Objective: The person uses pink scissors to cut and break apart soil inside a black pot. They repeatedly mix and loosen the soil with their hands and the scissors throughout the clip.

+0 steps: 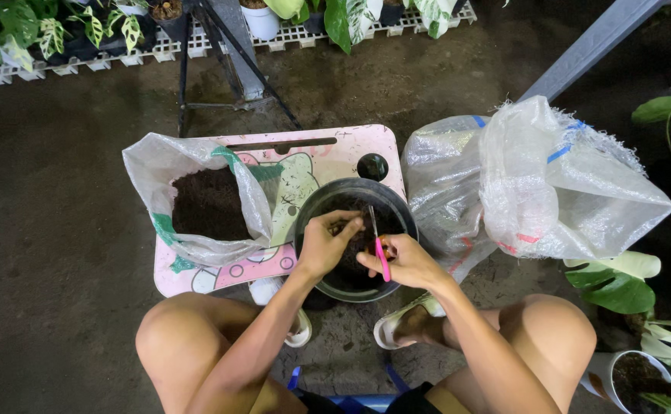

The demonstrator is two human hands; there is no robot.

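Over the black pot (328,201) on the low pink surface (351,149), the right hand (406,261) is closed round the pink handles of a pair of scissors (379,245), blades pointing away toward the left hand (324,244), which pinches something small and dark between fingertips; what it is cannot be made out. To cut cleanly, it seems best to keep the pinched piece taut just ahead of the blade tips, fingertips clear, with trimmings falling into the pot. The open sack of dark soil (205,203) sits just left of the left hand, a bulging white sack (550,180) right of the right.
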